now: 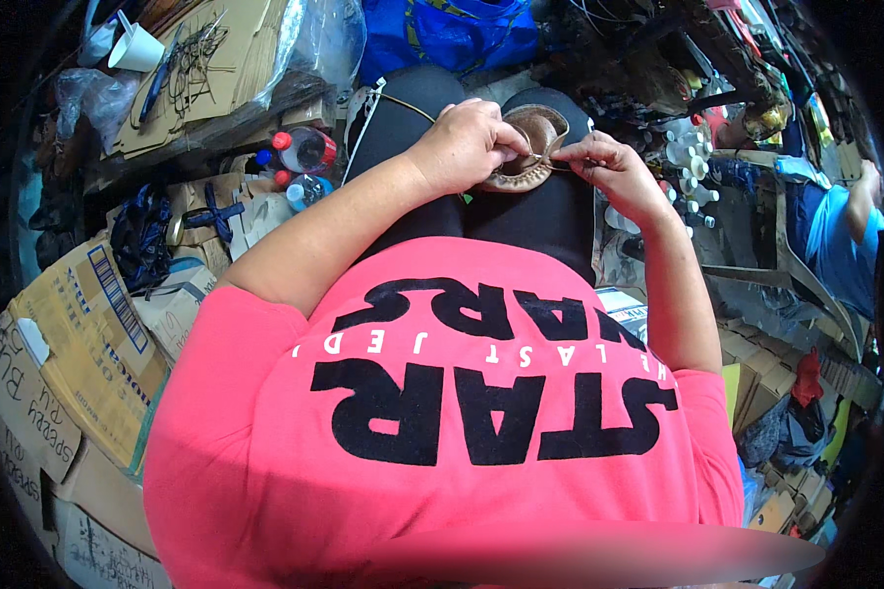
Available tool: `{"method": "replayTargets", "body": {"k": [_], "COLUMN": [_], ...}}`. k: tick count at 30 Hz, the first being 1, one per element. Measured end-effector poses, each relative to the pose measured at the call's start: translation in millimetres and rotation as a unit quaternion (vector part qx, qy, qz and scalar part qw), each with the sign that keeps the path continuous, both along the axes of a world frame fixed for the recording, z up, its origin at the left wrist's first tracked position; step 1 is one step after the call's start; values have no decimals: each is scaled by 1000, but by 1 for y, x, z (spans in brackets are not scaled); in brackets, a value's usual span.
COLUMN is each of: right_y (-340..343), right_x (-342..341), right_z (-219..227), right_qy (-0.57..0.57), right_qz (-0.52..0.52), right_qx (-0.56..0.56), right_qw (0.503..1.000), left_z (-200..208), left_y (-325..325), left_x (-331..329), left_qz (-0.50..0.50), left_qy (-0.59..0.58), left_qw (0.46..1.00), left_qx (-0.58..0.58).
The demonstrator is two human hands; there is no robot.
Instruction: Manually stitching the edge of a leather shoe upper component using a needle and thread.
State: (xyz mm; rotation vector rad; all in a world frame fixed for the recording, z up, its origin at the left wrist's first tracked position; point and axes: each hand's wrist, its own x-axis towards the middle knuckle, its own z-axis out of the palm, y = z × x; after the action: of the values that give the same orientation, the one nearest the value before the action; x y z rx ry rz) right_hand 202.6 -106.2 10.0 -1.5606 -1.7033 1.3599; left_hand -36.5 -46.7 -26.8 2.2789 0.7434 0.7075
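A brown leather shoe upper (523,180), curved with a pale stitched edge, rests over my thighs. My left hand (469,145) is closed in a pinch on its upper left side, at the opening. Just right of it, my right hand (614,175) pinches a thin cord (558,165) that runs to the leather's middle. The fingertips of both hands are a short way apart. How the cord passes through the leather is too small to tell. Another thin yellowish cord (406,105) crosses my left thigh.
A cardboard stack (236,59) with dark laces (192,79) and a white cup (137,48) stands far left. Bottles (304,150) lie left of my legs; several more (688,157) stand right. A blue bag (452,37) is ahead. Another person's blue sleeve (845,236) shows far right.
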Motion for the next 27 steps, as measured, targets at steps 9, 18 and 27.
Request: {"method": "replayTargets", "body": {"k": [9,18,27], "right_y": [7,-2,6], "right_x": [7,2,8], "right_z": [-4,-1,-11], "right_qy": [53,30,34], "right_qz": [36,-1,37], "right_qx": [-31,-26,-20], "right_qw": [997,999,999], "left_z": [15,28,3], "left_y": [18,-3,28], "left_x": [7,3,10], "left_qz": [-80,-24,-117], "left_qy": [18,78,2], "left_qw": [996,987,993], "left_qx": [37,141,-13]}}
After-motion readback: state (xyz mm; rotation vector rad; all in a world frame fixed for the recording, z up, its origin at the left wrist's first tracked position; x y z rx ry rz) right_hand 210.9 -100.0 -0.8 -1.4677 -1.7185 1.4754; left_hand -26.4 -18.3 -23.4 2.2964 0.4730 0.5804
